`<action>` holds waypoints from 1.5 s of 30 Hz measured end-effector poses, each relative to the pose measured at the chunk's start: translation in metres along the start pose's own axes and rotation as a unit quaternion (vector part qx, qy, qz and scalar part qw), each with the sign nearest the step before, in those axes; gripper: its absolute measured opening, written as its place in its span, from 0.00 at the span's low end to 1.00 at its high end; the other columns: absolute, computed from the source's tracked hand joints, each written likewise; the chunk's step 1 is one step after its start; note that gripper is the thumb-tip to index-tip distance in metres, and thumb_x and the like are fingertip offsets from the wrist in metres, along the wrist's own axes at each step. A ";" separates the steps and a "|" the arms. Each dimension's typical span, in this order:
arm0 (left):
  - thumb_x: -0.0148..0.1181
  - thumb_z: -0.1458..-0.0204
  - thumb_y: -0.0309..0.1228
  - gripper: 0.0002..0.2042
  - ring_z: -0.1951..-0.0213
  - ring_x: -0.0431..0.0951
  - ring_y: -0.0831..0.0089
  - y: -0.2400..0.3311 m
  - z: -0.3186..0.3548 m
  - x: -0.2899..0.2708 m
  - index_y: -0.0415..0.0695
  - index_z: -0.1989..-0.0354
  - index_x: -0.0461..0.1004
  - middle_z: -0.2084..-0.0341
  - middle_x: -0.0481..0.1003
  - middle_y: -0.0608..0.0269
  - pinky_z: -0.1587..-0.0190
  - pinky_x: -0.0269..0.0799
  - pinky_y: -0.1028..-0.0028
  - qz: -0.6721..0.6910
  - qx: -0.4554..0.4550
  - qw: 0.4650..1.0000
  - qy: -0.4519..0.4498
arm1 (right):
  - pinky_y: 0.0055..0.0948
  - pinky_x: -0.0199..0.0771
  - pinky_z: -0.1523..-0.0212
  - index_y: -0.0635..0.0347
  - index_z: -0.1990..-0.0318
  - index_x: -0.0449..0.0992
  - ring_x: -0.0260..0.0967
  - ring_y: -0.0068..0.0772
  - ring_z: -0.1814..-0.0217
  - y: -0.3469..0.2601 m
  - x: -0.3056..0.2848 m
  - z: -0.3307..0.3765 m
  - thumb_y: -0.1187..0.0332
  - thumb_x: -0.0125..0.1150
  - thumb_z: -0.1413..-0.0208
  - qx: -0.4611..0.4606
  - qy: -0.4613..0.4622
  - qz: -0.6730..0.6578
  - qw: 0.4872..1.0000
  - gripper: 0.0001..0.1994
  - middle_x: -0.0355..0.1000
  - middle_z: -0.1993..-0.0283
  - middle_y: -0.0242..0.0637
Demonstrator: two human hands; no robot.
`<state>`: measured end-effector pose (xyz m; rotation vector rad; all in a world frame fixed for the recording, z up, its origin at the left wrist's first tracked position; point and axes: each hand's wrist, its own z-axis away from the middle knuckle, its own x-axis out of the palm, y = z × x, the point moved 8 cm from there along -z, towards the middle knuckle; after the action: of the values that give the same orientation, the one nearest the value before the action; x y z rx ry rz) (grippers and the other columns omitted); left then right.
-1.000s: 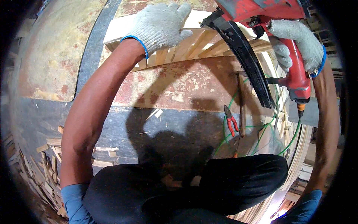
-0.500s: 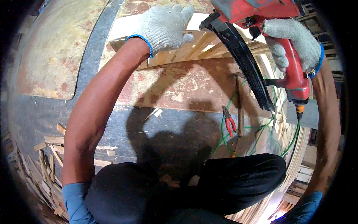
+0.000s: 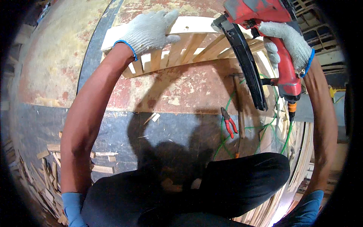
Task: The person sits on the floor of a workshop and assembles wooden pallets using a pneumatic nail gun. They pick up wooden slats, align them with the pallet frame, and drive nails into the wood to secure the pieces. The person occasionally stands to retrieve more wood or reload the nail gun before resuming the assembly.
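Observation:
My left hand [image 3: 151,32], in a grey-white knitted glove with a blue cuff, is laid over the top rail of a slatted wooden frame [image 3: 194,25]. Its fingers reach across the far edge and the thumb lies along the near side. The frame stands on edge, with several slats slanting below the rail. In my right hand [image 3: 289,43], gloved alike, is the handle of a red nail gun [image 3: 257,11] with a long black magazine [image 3: 245,62]. The gun's nose is above or at the rail's right part; contact cannot be made out.
Red-handled pliers [image 3: 229,123] and a hammer [image 3: 241,109] lie on the floor before my knees. A green air hose [image 3: 289,138] runs from the gun and loops around them. Wood offcuts [image 3: 102,169] are scattered at left; long wooden strips [image 3: 298,159] lie at right.
My left hand and the wooden frame have shifted left, and more slats show beneath the rail. The nail gun remains near the rail's right part in my right hand.

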<state>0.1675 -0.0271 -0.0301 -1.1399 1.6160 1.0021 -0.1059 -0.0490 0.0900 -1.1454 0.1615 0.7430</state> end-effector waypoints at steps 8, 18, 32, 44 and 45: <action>0.64 0.44 0.51 0.36 0.46 0.75 0.45 0.001 0.012 -0.014 0.45 0.31 0.61 0.47 0.74 0.46 0.44 0.72 0.54 -0.068 0.032 0.997 -0.018 | 0.22 0.66 0.88 0.57 0.75 0.71 0.63 0.23 0.90 0.009 0.020 0.018 0.59 0.65 0.40 -0.002 -0.032 -0.088 0.996 0.16 0.65 0.85 0.29; 0.63 0.43 0.46 0.30 0.48 0.77 0.50 0.039 -0.013 0.004 0.46 0.35 0.65 0.50 0.75 0.48 0.48 0.75 0.54 -0.083 0.057 0.989 0.106 | 0.21 0.69 0.89 0.58 0.69 0.72 0.63 0.22 0.90 0.021 0.009 0.006 0.59 0.66 0.42 -0.054 -0.016 -0.076 0.996 0.14 0.66 0.85 0.29; 0.65 0.48 0.37 0.18 0.54 0.80 0.50 0.052 -0.032 0.006 0.45 0.51 0.72 0.55 0.77 0.50 0.51 0.76 0.54 -0.120 -0.062 0.990 0.030 | 0.22 0.67 0.86 0.56 0.60 0.74 0.64 0.22 0.87 0.041 0.008 0.003 0.59 0.65 0.39 -0.071 -0.018 -0.111 0.991 0.12 0.67 0.81 0.31; 0.54 0.35 0.40 0.23 0.45 0.77 0.52 0.073 0.055 0.068 0.36 0.38 0.68 0.46 0.75 0.43 0.44 0.73 0.61 0.345 -0.193 0.895 0.207 | 0.26 0.68 0.82 0.54 0.63 0.73 0.64 0.23 0.84 0.075 0.018 -0.004 0.57 0.65 0.40 -0.048 -0.089 -0.230 0.968 0.12 0.67 0.79 0.30; 0.53 0.34 0.40 0.22 0.47 0.78 0.53 0.072 0.046 0.074 0.36 0.40 0.69 0.49 0.76 0.44 0.47 0.75 0.62 0.334 -0.206 0.894 0.215 | 0.26 0.67 0.82 0.54 0.61 0.73 0.64 0.23 0.83 0.079 0.018 -0.007 0.58 0.64 0.39 -0.052 -0.094 -0.241 0.965 0.11 0.68 0.78 0.30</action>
<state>0.0950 0.0167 -0.1047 -1.1502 2.3139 1.6849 -0.1382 -0.0301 0.0182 -1.1468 -0.3123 0.4228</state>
